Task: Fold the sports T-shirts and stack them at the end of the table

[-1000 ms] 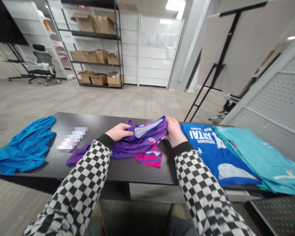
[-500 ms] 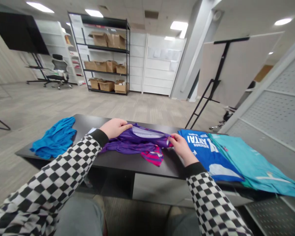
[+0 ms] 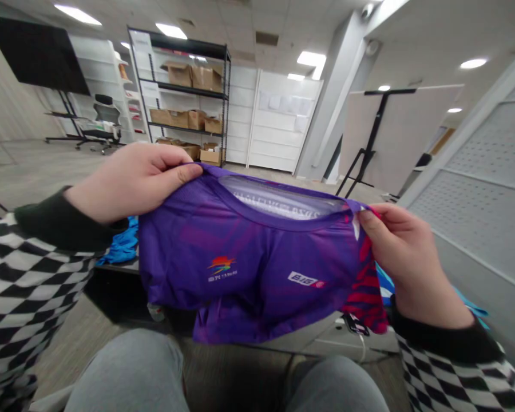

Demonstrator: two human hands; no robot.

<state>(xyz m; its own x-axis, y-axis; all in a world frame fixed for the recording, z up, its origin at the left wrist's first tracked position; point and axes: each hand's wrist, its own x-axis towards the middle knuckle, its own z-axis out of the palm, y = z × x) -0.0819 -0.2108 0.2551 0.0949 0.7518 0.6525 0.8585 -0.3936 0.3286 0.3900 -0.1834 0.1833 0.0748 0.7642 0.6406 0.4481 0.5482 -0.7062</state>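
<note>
I hold a purple sports shirt (image 3: 249,257) up in front of me by its shoulders, front facing me, with a small logo on the chest and a pink striped sleeve at the right. My left hand (image 3: 133,180) pinches the left shoulder at the collar. My right hand (image 3: 401,254) grips the right shoulder. The shirt hangs above my grey-trousered knees (image 3: 133,372) and hides most of the black table.
A blue garment (image 3: 118,246) lies on the table edge behind my left wrist. A sliver of teal cloth (image 3: 470,306) shows past my right wrist. Beyond stand a black shelf rack (image 3: 184,97) with cardboard boxes, an office chair, an easel board (image 3: 395,137) and a pegboard partition at right.
The purple shirt has been lifted off the table and pulled toward me, spread between both hands. The view has dropped lower and closer, so the table and folded shirts are mostly hidden.
</note>
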